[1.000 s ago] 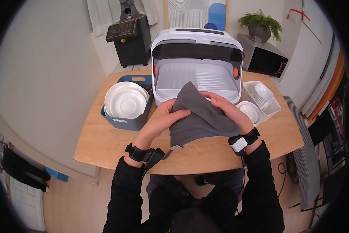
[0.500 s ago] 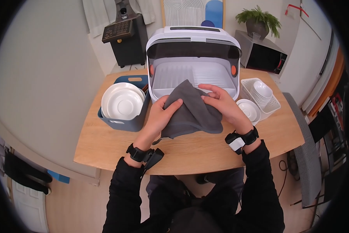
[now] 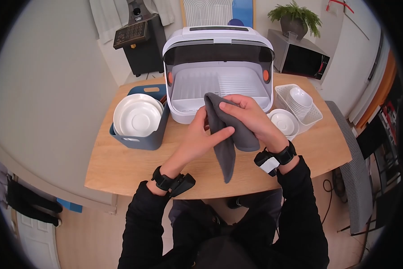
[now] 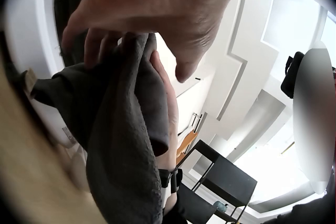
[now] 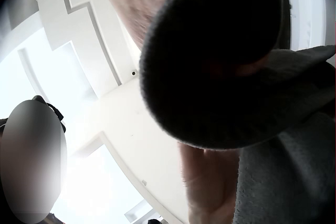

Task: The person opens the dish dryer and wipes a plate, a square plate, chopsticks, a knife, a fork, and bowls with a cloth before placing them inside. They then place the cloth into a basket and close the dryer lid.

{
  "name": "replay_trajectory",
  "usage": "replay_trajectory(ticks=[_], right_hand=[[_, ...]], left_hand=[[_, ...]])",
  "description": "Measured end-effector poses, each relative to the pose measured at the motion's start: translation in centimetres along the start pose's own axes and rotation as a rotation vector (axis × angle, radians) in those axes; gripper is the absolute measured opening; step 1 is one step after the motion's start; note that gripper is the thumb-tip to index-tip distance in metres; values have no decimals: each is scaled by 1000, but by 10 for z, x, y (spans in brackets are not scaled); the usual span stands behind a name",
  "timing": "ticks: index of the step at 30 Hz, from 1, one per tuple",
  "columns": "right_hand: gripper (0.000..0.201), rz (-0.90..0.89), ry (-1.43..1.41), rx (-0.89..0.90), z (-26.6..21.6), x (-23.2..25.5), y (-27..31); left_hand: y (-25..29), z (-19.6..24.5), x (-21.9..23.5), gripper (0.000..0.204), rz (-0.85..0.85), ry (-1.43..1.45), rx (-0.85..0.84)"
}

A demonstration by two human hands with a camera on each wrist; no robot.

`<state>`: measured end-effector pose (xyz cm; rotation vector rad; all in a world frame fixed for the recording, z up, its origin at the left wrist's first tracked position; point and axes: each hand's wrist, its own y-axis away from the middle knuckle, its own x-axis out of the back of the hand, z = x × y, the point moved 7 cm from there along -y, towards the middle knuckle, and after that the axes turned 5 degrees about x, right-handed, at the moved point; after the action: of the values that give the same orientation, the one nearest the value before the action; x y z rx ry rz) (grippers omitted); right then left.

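Observation:
A dark grey cloth (image 3: 238, 130) is bunched and folded over between the two hands, above the table's middle. My right hand (image 3: 248, 114) grips its upper part, thumb on top of the fold and fingers wrapped behind. The left hand (image 3: 201, 136) is at the cloth's left side, its straight thumb across the front and its fingers partly hidden behind. In the left wrist view that thumb (image 4: 186, 66) stands spread away from the fingers, which touch the cloth (image 4: 123, 140). One pointed corner hangs down toward the table's front edge. The right wrist view shows the cloth (image 5: 194, 129) curled into a loop.
Behind the hands stands a white dish cabinet (image 3: 176, 114), its dark lid raised. At left, a blue bin (image 3: 145, 142) holds white plates (image 3: 139, 119). To the right are a white basket (image 3: 315, 117) with stacked bowls (image 3: 301, 101) and a stack of small plates (image 3: 284, 121).
The cloth has gone from spread out to folded over, with a corner now hanging down. My left thumb has swung across its front; the right hand has moved inward over the fold.

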<state>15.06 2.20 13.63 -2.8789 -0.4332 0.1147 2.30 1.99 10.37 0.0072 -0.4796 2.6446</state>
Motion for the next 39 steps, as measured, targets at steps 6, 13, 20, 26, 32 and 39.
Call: replay_trajectory(ticks=[6,13,20,26,32,39], right_hand=[[25,93,74,18,-27,34,4],[26,86,616,280,-35,-1,27],[48,103,303,265,-5,3,14],[60,-35,-562,-208,49,-13,-1],[45,4,-278,-87,72,-11,-7],[39,159,-409,-166,74,14,-1]], left_hand=[[-3,-20,26,40,150,-180,185],[-1,-20,15,35,286,655,377],[8,14,9,37,344,749,168],[2,-3,-6,40,180,858,337],[-7,-11,27,33,137,332,421],[1,41,178,26,393,-1164,70]])
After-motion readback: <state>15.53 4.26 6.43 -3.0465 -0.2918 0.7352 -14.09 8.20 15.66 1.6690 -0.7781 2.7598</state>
